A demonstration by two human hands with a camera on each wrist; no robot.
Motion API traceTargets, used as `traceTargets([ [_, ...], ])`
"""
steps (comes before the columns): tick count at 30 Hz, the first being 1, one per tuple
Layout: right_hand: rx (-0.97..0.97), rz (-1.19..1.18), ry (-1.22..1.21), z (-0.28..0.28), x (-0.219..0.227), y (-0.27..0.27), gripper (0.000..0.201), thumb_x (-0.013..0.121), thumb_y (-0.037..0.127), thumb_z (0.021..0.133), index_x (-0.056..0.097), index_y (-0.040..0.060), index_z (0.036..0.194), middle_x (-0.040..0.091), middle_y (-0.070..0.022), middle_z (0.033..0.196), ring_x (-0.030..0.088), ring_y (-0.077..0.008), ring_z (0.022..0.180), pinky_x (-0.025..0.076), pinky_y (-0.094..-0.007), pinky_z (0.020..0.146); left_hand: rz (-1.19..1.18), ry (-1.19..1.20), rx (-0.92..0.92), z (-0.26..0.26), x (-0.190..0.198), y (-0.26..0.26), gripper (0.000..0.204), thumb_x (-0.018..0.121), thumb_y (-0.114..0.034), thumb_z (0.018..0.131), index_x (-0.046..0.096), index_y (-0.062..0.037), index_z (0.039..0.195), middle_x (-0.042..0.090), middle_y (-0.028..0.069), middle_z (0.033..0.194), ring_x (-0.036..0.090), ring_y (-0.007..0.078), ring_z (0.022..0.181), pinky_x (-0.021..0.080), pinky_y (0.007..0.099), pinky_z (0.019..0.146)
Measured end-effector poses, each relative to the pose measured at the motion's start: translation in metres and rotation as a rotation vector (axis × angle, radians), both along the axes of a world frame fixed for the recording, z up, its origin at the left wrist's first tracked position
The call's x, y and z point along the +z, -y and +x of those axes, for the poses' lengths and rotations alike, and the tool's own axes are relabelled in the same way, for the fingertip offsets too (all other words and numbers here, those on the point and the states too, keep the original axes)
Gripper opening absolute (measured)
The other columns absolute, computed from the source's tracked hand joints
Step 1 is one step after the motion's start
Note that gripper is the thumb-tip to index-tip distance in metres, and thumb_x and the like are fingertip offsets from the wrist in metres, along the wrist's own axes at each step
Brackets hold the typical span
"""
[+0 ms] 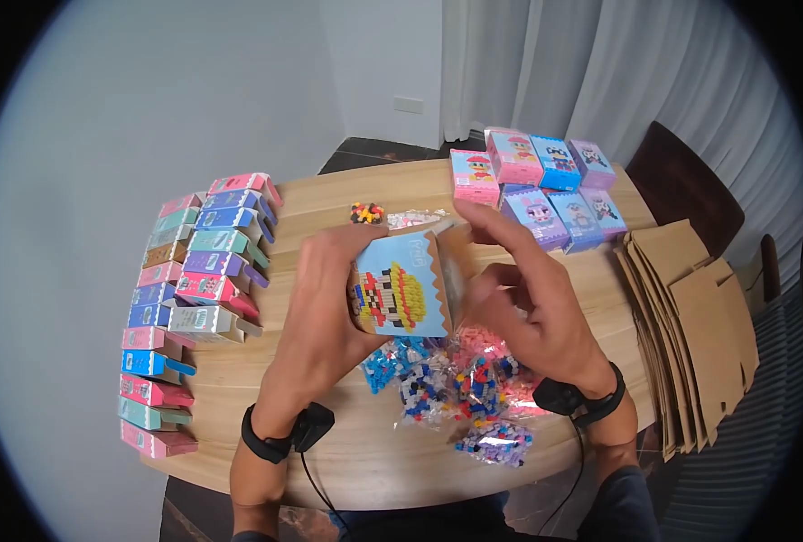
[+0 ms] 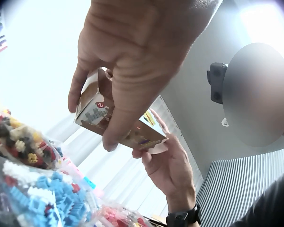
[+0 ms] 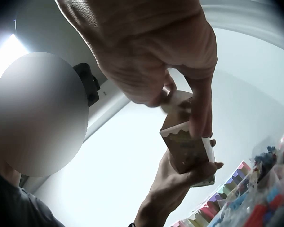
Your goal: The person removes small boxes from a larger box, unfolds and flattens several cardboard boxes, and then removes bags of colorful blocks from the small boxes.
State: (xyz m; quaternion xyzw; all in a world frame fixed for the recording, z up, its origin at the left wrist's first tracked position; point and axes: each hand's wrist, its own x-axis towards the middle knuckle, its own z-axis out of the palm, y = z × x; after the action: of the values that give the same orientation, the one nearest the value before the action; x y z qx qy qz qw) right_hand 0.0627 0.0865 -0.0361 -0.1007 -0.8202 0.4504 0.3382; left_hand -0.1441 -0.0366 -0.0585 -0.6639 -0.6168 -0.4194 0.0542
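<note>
Over the middle of the table, my left hand (image 1: 314,307) grips a small light-blue cardboard box (image 1: 399,294) with a scalloped edge and a picture of a yellow and red building-block figure. Its thumb and fingers lie on opposite sides of the box, as the left wrist view shows. At the box's right end is my right hand (image 1: 541,312), its fingers bent around the raised end flap (image 3: 176,100); the fingertips are blurred in the head view. Below the hands lie clear bags of small building blocks, including blue ones (image 1: 392,361) and pink ones (image 1: 481,346).
Rows of slim coloured boxes (image 1: 207,289), many with flaps out, stand along the left side. Picture boxes (image 1: 535,210) are grouped at the back right. Flattened brown cardboard (image 1: 690,334) overlaps the right edge. A dark chair (image 1: 690,185) stands beyond.
</note>
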Motion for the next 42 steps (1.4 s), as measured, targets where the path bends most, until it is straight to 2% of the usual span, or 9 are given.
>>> traceTargets([
  [3,-0.043,-0.188,-0.138,-0.003,-0.001,-0.001,0.058,0.061,-0.005,0.091,0.053,0.0052,0.148,0.058,-0.0211,0.139,0.072,-0.0194,0.085,0.060,-0.0321,0.073,-0.060,0.202,-0.032,0.000,-0.001,-0.001,0.092,0.094,-0.004,0.057,0.052,-0.0063,0.139,0.059,0.0164,0.130,0.055,0.0399,0.121,0.046,0.0474,0.103],
  [5,-0.341,0.580,-0.137,-0.003,-0.005,-0.009,0.048,0.061,-0.007,0.088,0.065,0.0047,0.134,0.055,-0.0219,0.143,0.073,-0.0267,0.093,0.061,-0.0360,0.079,0.002,0.164,-0.041,0.001,-0.003,-0.003,0.095,0.095,-0.004,0.052,0.053,-0.0068,0.138,0.059,0.0165,0.130,0.055,0.0402,0.120,0.046,0.0477,0.102],
  [7,-0.364,0.613,-0.143,-0.003,-0.006,-0.009,0.035,0.065,-0.006,0.085,0.072,0.0037,0.118,0.052,-0.0215,0.146,0.072,-0.0314,0.095,0.060,-0.0388,0.083,0.041,-0.007,0.015,0.006,0.004,-0.001,0.090,0.092,-0.005,0.055,0.055,-0.0071,0.137,0.059,0.0164,0.130,0.056,0.0399,0.119,0.048,0.0476,0.101],
  [11,-0.265,0.267,0.028,-0.001,-0.005,-0.001,0.018,0.071,-0.001,0.087,0.071,0.0015,0.104,0.059,-0.0165,0.140,0.069,-0.0212,0.092,0.059,-0.0346,0.077,0.248,-0.447,0.200,0.013,-0.002,0.003,0.070,0.081,-0.007,0.067,0.061,-0.0083,0.134,0.059,0.0158,0.129,0.059,0.0384,0.119,0.054,0.0465,0.094],
  [13,-0.104,-0.287,-0.005,0.002,-0.011,-0.007,0.010,0.071,-0.002,0.088,0.069,-0.0005,0.097,0.065,-0.0144,0.133,0.067,-0.0147,0.096,0.056,-0.0290,0.076,0.259,-0.386,0.152,0.018,0.001,0.007,0.091,0.086,-0.007,0.049,0.058,-0.0072,0.136,0.059,0.0160,0.131,0.059,0.0404,0.117,0.050,0.0511,0.094],
  [19,0.037,-0.281,-0.119,0.037,0.010,-0.051,0.022,0.065,0.013,0.095,0.056,0.0050,0.077,0.068,-0.0189,0.124,0.067,-0.0266,0.111,0.048,-0.0410,0.100,0.068,-0.247,0.189,0.013,0.015,0.049,0.086,0.093,-0.032,0.060,0.059,-0.0068,0.135,0.059,0.0141,0.123,0.060,0.0343,0.106,0.052,0.0446,0.082],
  [22,0.260,-0.236,0.145,0.047,0.003,-0.082,0.021,0.068,0.018,0.095,0.062,0.0015,0.082,0.071,-0.0182,0.120,0.069,-0.0266,0.109,0.051,-0.0422,0.097,-0.208,-0.356,0.228,-0.004,0.010,0.102,0.088,0.092,-0.053,0.065,0.059,-0.0068,0.132,0.055,0.0118,0.109,0.058,0.0305,0.094,0.051,0.0418,0.073],
  [27,-0.094,0.439,0.713,0.026,-0.016,-0.070,0.028,0.075,0.021,0.090,0.072,-0.0005,0.109,0.072,-0.0171,0.116,0.070,-0.0337,0.105,0.052,-0.0403,0.094,-0.594,-0.437,0.246,-0.040,-0.033,0.169,0.049,0.072,-0.018,0.085,0.061,-0.0057,0.131,0.055,0.0114,0.107,0.059,0.0300,0.098,0.050,0.0421,0.071],
  [42,-0.212,0.440,0.268,0.029,0.016,-0.044,0.025,0.072,0.006,0.089,0.068,-0.0030,0.113,0.073,-0.0154,0.115,0.070,-0.0317,0.109,0.051,-0.0370,0.097,-0.619,-0.783,0.539,-0.141,-0.006,0.198,0.064,0.081,-0.010,0.075,0.056,-0.0061,0.133,0.057,0.0141,0.128,0.056,0.0348,0.125,0.051,0.0436,0.099],
])
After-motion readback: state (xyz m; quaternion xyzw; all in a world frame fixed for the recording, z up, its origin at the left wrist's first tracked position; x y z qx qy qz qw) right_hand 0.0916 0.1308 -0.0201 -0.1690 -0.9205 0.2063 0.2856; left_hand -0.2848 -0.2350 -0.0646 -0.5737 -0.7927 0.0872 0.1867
